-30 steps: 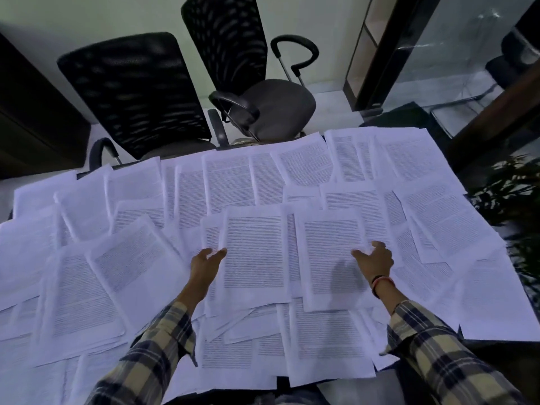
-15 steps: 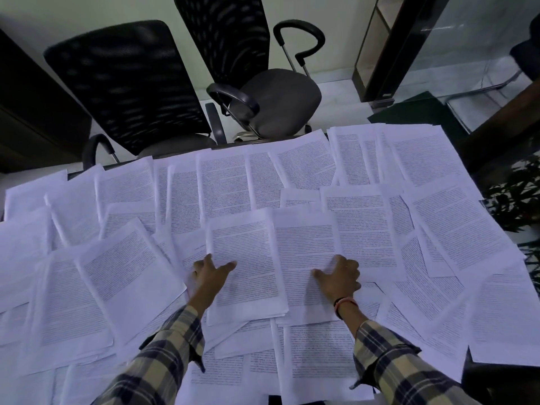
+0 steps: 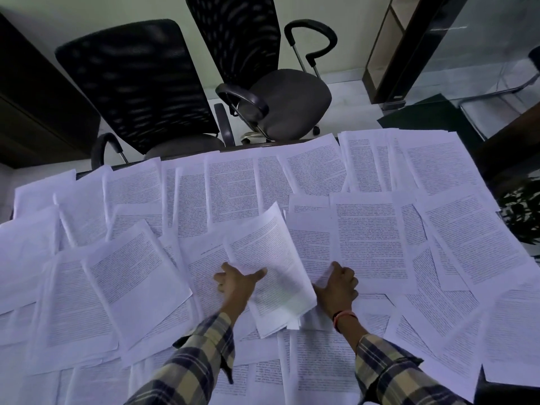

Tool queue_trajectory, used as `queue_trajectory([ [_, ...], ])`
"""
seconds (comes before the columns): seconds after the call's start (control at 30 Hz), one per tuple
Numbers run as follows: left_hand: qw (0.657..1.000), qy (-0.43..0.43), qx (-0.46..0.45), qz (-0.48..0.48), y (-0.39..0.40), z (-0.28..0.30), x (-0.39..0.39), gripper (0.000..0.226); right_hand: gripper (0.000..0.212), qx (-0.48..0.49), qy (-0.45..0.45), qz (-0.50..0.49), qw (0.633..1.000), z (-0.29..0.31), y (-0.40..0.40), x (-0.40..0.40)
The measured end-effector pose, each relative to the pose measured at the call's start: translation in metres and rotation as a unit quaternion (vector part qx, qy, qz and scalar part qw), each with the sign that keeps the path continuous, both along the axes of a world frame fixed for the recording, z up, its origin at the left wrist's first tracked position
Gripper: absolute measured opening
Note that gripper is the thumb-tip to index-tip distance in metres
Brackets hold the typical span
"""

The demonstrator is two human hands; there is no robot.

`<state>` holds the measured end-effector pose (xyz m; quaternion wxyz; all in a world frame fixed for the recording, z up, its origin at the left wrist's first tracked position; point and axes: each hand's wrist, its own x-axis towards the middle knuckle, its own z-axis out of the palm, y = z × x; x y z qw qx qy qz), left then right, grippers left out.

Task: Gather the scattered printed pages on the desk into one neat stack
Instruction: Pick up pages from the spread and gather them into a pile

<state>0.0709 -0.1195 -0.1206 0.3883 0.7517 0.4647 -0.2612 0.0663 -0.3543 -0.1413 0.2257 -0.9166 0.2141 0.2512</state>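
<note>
Desk (image 3: 264,144) nearly hidden by pages (image 3: 371,238); left hand (image 3: 235,285) perhaps motion-blurred

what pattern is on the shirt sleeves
Plaid, dark blue and tan checks, on both sleeves; the head view, the only one, shows it.

Overlapping printed pages (image 3: 371,235) cover the desk (image 3: 493,393) from edge to edge, with nothing upright among them. Beyond the far edge, two office chairs (image 3: 140,83) crowd close. A plant (image 3: 523,211) flanks the right edge.
</note>
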Motion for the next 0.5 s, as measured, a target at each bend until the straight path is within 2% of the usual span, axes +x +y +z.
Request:
queue_trajectory([
  [0.13, 0.999, 0.014, 0.047, 0.005, -0.026, -0.003, -0.011, 0.131, 0.113, -0.025, 0.005, 0.026, 0.999, -0.002, 0.005, -0.001],
  [0.2, 0.998, -0.002, 0.048, 0.038, -0.024, -0.009, -0.014, 0.112, 0.116, -0.019, 0.007, 0.026, 0.999, -0.003, 0.005, 0.001],
  [0.3, 0.996, -0.029, -0.041, 0.078, -0.013, -0.005, -0.014, 0.062, 0.116, -0.017, 0.007, 0.03, 0.999, -0.002, 0.004, 0.006],
  [0.5, 0.958, -0.153, -0.185, 0.158, 0.03, 0.02, -0.015, 0.032, 0.119, -0.005, 0.005, 0.03, 1.0, -0.003, 0.005, 0.009],
])
